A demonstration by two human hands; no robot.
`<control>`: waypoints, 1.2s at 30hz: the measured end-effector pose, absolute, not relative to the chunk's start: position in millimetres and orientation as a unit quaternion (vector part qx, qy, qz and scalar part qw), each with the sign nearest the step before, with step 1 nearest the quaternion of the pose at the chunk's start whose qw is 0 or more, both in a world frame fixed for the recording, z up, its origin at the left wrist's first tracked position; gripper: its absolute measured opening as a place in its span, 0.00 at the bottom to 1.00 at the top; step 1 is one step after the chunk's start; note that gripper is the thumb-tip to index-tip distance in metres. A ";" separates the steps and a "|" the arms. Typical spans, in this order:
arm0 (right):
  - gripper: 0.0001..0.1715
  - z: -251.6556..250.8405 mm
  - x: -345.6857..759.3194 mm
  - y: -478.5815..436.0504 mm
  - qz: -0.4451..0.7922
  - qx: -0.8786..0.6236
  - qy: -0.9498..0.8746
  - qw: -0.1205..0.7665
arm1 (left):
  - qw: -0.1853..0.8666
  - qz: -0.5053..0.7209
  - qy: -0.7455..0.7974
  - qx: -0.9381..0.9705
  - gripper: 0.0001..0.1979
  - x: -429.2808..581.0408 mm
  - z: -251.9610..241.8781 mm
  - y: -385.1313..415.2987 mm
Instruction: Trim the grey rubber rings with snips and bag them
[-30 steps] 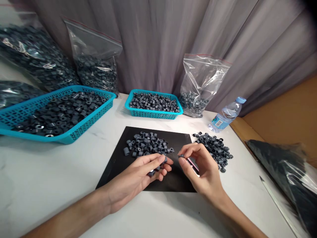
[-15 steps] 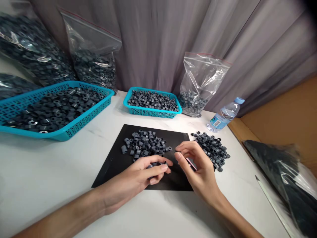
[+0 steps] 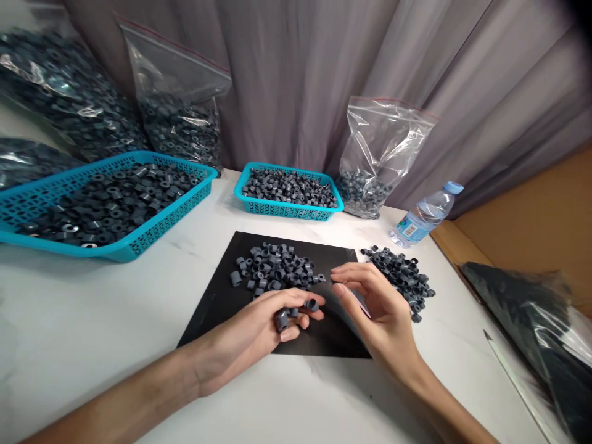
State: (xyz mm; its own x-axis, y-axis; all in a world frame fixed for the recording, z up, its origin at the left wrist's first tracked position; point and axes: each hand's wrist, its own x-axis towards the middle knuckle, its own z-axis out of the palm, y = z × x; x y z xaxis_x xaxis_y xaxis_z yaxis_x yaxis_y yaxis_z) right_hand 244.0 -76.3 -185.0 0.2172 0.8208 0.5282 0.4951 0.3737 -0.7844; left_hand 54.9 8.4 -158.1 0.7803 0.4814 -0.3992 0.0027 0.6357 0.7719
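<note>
Held pieces [image 3: 283, 319] shifted; bottle label [image 3: 410, 230] unreadable

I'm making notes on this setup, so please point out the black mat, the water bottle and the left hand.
Black mat [image 3: 219, 302], head view: bare left part of its surface.
Water bottle [image 3: 430, 213], head view: its clear body.
Left hand [image 3: 264, 317], head view: the middle of the hand.

White table [image 3: 259, 401] bears 2 baskets [image 3: 291, 211], mat [image 3: 210, 317], grey pieces [image 3: 404, 277].
</note>
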 end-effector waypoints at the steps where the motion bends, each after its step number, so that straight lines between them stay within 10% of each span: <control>1: 0.08 -184.3 244.3 -77.0 0.144 -0.540 -0.612 0.560 | 0.854 0.141 0.303 0.399 0.11 55.3 -158.0 8.8; 12: 0.11 -179.1 237.3 -83.1 0.233 -0.524 -0.632 0.522 | 0.865 0.117 0.290 0.392 0.27 52.7 -151.8 9.6; 36: 0.07 -186.6 229.9 -76.5 0.348 -0.498 -0.527 0.594 | 0.780 0.013 0.275 0.562 0.17 46.7 -153.8 11.7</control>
State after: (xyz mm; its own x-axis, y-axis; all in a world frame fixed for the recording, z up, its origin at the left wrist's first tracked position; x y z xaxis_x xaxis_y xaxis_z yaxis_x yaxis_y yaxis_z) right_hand 229.9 -76.5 -186.6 0.2020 0.9384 0.2802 0.1126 0.2620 -0.9585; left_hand 46.7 11.7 -153.8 0.8488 0.3286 -0.4142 0.2893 0.3670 0.8841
